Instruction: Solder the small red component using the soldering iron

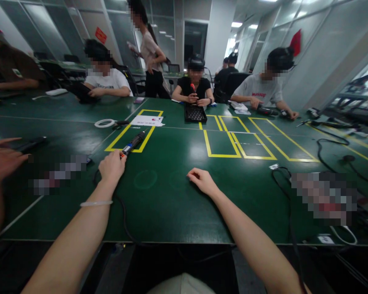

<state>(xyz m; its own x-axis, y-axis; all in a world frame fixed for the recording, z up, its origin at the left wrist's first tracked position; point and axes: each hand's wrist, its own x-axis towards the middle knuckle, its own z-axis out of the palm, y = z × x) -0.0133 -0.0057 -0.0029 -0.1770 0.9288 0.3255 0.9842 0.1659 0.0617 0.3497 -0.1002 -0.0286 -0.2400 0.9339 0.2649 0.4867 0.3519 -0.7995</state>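
pale rounded fabric [182, 284] lies nearest; beyond it, left on the green table [171, 216], the left hand [112, 166] grips the near end of a black cylindrical tool with a blue band [135, 142], within a yellow tape outline [147, 139]; right of them, the right hand [203, 181] curls narrow.

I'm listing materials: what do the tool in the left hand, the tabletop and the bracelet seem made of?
Tool: probably hard plastic, judging by its dark, slightly shiny casing.
Tabletop: perhaps laminate or rubber, its smooth green surface reflecting light.
Bracelet: smooth and pale; stone, glass or plastic, I cannot tell which.
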